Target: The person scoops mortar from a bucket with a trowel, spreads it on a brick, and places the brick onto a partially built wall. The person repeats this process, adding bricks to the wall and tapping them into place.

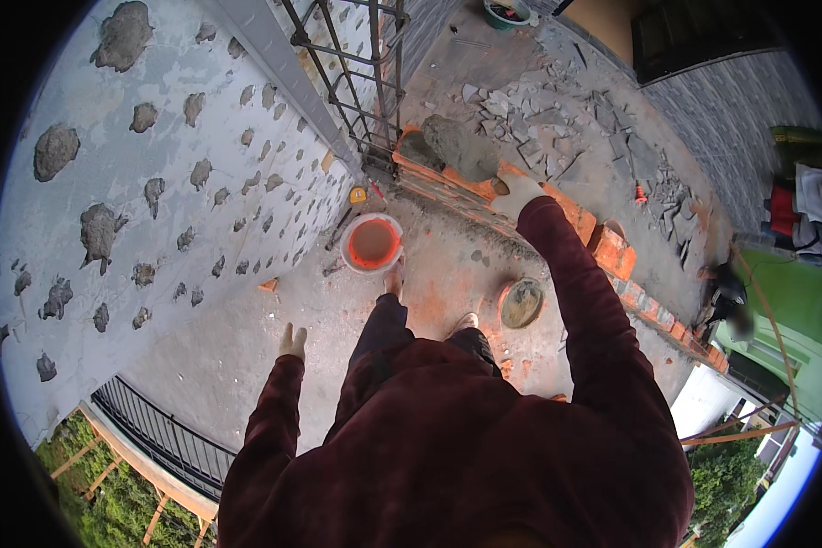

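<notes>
My right hand, in a pale glove, is closed around the handle of a trowel. The grey trowel blade lies over the top of a low brick wall, against a patch of wet mortar. My left hand, also gloved, hangs low at my left side with its fingers apart and nothing in it. On the floor ahead of my feet stands a bucket with an orange inside and brownish liquid. A round tub of grey mortar sits beside the wall's near side.
A rebar cage rises at the wall's far end, next to a white wall with grey mortar dabs. Broken tile pieces litter the ground beyond. A loose brick stands on the wall. A black railing edges the lower left.
</notes>
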Demonstrator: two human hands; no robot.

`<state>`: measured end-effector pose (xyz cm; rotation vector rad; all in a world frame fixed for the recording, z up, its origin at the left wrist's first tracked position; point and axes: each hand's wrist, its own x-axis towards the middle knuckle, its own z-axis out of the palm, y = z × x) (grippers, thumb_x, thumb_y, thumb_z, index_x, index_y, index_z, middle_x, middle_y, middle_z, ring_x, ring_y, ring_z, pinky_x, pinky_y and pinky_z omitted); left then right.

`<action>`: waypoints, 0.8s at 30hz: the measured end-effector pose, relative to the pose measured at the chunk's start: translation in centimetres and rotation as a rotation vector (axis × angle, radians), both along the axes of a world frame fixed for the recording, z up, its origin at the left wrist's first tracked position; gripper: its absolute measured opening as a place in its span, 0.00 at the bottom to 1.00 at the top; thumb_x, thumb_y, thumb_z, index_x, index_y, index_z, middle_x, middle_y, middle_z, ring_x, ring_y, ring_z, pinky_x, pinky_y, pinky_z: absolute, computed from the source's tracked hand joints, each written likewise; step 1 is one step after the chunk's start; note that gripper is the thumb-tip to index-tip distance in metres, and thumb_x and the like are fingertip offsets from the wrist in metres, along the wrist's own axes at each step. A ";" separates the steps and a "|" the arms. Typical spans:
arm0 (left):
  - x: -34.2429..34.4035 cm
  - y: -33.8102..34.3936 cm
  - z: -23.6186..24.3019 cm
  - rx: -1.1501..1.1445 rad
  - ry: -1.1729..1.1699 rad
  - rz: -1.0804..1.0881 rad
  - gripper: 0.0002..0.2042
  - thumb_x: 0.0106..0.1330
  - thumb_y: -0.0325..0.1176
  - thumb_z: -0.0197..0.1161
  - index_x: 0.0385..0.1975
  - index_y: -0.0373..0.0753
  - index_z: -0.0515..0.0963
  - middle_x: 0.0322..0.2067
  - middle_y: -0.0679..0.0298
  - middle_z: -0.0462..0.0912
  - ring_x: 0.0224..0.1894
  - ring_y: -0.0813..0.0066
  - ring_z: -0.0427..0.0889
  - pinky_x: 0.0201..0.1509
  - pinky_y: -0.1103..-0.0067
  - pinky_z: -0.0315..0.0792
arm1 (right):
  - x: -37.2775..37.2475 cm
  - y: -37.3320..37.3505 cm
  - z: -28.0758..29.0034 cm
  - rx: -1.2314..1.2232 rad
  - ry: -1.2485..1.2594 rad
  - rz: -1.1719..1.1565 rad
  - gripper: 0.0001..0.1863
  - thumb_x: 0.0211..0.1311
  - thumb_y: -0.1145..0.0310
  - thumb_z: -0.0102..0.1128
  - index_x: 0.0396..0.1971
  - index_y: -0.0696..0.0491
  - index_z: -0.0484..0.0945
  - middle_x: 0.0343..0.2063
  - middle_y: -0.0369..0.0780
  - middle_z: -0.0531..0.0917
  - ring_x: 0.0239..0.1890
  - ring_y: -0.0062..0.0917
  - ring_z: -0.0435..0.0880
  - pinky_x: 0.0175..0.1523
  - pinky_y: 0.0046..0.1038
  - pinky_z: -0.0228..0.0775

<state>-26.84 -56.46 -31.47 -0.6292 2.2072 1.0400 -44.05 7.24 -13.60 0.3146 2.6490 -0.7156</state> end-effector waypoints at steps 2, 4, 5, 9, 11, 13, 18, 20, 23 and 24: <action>-0.1 -0.8 -0.1 0.015 -0.026 0.060 0.41 0.69 0.55 0.63 0.75 0.33 0.60 0.73 0.45 0.63 0.77 0.56 0.60 0.78 0.68 0.54 | -1.7 -2.4 -0.4 0.245 -0.001 0.030 0.15 0.59 0.69 0.63 0.46 0.55 0.81 0.41 0.51 0.87 0.45 0.47 0.86 0.51 0.44 0.77; -0.3 -0.2 -0.1 -0.001 -0.098 0.033 0.42 0.69 0.55 0.63 0.75 0.32 0.60 0.74 0.45 0.63 0.77 0.56 0.60 0.79 0.68 0.54 | -2.6 -4.5 0.2 0.289 -0.071 -0.013 0.15 0.61 0.69 0.61 0.47 0.55 0.81 0.44 0.52 0.86 0.48 0.47 0.86 0.53 0.44 0.78; -0.4 -0.2 0.0 -0.015 -0.128 0.025 0.42 0.70 0.55 0.63 0.75 0.32 0.60 0.74 0.45 0.63 0.77 0.56 0.59 0.79 0.69 0.54 | -3.0 -5.2 0.5 0.304 -0.100 -0.030 0.15 0.61 0.69 0.60 0.48 0.55 0.81 0.46 0.53 0.86 0.50 0.47 0.86 0.54 0.44 0.78; -2.6 2.1 -1.0 0.095 -0.133 0.040 0.42 0.69 0.55 0.63 0.74 0.31 0.60 0.74 0.45 0.63 0.77 0.56 0.60 0.78 0.69 0.54 | -1.8 -5.4 4.6 0.282 -0.128 -0.137 0.17 0.63 0.65 0.57 0.48 0.59 0.79 0.44 0.55 0.86 0.51 0.49 0.85 0.55 0.45 0.78; -4.3 4.2 -1.2 0.137 -0.134 -0.012 0.42 0.69 0.55 0.63 0.74 0.30 0.60 0.73 0.46 0.63 0.76 0.56 0.62 0.78 0.69 0.55 | 0.6 -3.2 3.6 0.220 -0.088 -0.156 0.20 0.64 0.61 0.59 0.48 0.60 0.79 0.42 0.56 0.86 0.48 0.50 0.86 0.53 0.45 0.78; -5.5 5.1 -1.7 0.232 -0.150 0.034 0.41 0.70 0.53 0.64 0.74 0.30 0.61 0.73 0.47 0.65 0.75 0.58 0.64 0.77 0.70 0.57 | 2.3 -3.0 4.3 0.063 -0.114 -0.168 0.21 0.65 0.57 0.59 0.47 0.60 0.79 0.41 0.56 0.86 0.46 0.50 0.86 0.52 0.44 0.77; -8.4 8.6 -1.7 0.377 -0.179 0.021 0.36 0.70 0.52 0.65 0.69 0.30 0.69 0.67 0.49 0.74 0.71 0.60 0.71 0.75 0.69 0.61 | 7.3 -3.2 1.8 -0.174 -0.279 -0.464 0.25 0.67 0.52 0.57 0.49 0.61 0.79 0.40 0.55 0.86 0.40 0.48 0.86 0.49 0.41 0.77; -8.6 8.1 -1.1 0.361 -0.186 0.046 0.35 0.70 0.51 0.64 0.69 0.30 0.70 0.66 0.49 0.75 0.70 0.60 0.71 0.74 0.69 0.62 | 6.3 -6.7 2.7 -0.290 -0.350 -0.625 0.25 0.67 0.53 0.57 0.50 0.60 0.79 0.40 0.55 0.87 0.41 0.49 0.86 0.50 0.43 0.77; -9.2 7.2 -2.0 0.326 -0.172 -0.002 0.34 0.70 0.50 0.64 0.68 0.30 0.70 0.65 0.49 0.76 0.69 0.60 0.73 0.74 0.69 0.63 | 7.4 -9.0 -2.0 -0.162 -0.200 -0.575 0.22 0.69 0.56 0.55 0.48 0.62 0.76 0.34 0.52 0.86 0.32 0.45 0.87 0.42 0.41 0.78; -9.4 6.7 -2.5 0.308 -0.160 -0.022 0.34 0.70 0.50 0.64 0.68 0.30 0.71 0.65 0.49 0.76 0.69 0.60 0.73 0.74 0.69 0.63 | 7.6 -9.3 -4.2 -0.073 -0.110 -0.499 0.21 0.70 0.56 0.54 0.47 0.62 0.75 0.31 0.51 0.86 0.28 0.42 0.87 0.38 0.40 0.79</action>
